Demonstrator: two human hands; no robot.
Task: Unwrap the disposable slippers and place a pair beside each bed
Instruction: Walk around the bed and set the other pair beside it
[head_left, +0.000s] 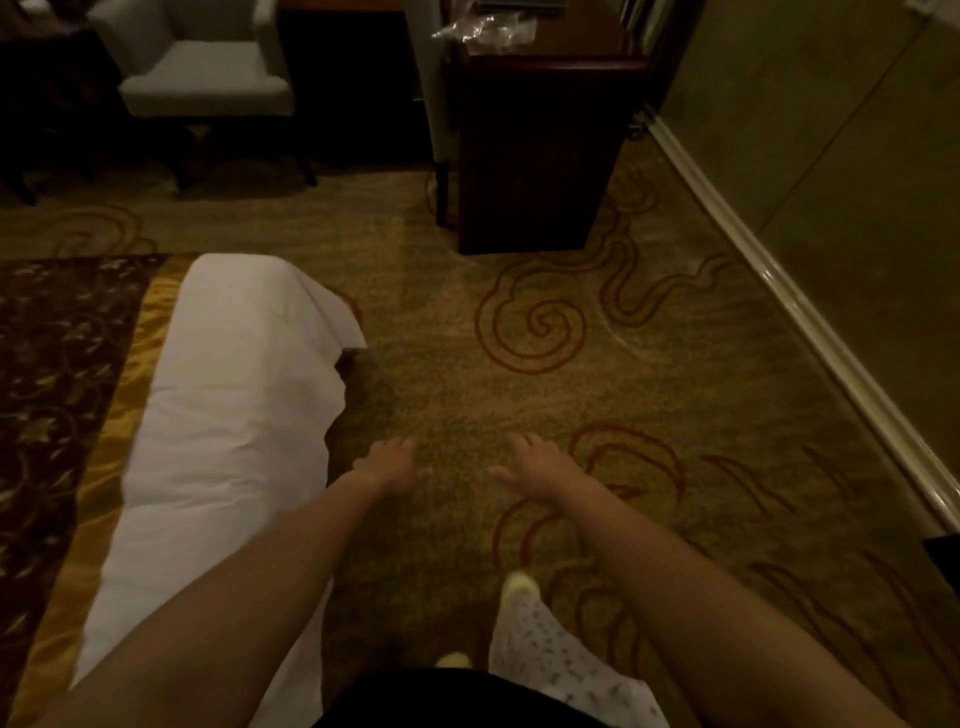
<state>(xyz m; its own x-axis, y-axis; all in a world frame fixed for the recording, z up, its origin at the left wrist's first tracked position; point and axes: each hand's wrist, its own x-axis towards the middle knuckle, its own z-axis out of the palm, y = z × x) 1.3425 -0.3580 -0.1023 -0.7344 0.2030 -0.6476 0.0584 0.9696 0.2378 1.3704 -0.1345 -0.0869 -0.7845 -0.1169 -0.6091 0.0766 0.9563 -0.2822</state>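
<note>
No readable text. Left hand (390, 464) and right hand (531, 466) lower centre, fingers spread, empty, over patterned carpet (519, 364); white-sheeted bed (228, 415) left, crumpled clear plastic wrapper (485, 27) on dark wooden desk (535, 156) up top.

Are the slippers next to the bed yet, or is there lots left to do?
Not yet. No slippers show on the carpet beside the bed. Both hands are empty: the left hand and right hand reach forward, open. Crinkly clear plastic lies on the dark desk ahead, contents unclear. Unwrapping and placing seem still to do.
</note>
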